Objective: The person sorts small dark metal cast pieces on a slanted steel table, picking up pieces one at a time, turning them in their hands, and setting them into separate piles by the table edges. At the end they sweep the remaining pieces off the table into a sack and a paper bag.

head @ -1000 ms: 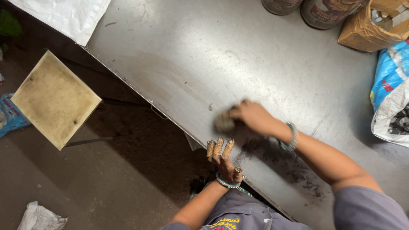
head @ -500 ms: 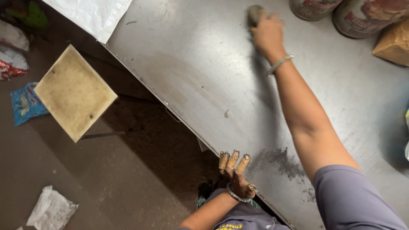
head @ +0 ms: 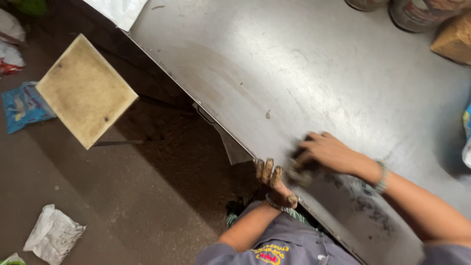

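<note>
Your right hand (head: 329, 153) grips a scrubbing pad (head: 298, 172) at the counter (head: 304, 64) near edge, left-hand fingers (head: 267, 172) hooked over it; dark smears (head: 360, 201) remain beside the pad.

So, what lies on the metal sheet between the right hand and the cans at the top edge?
In the head view, nothing: between the right hand and the cans, the metal sheet is bare and scuffed.

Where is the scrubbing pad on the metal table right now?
In the head view, the scrubbing pad lies under the right hand at the near edge of the metal table, lower right of centre, just beside the left hand gripping that edge.
</note>
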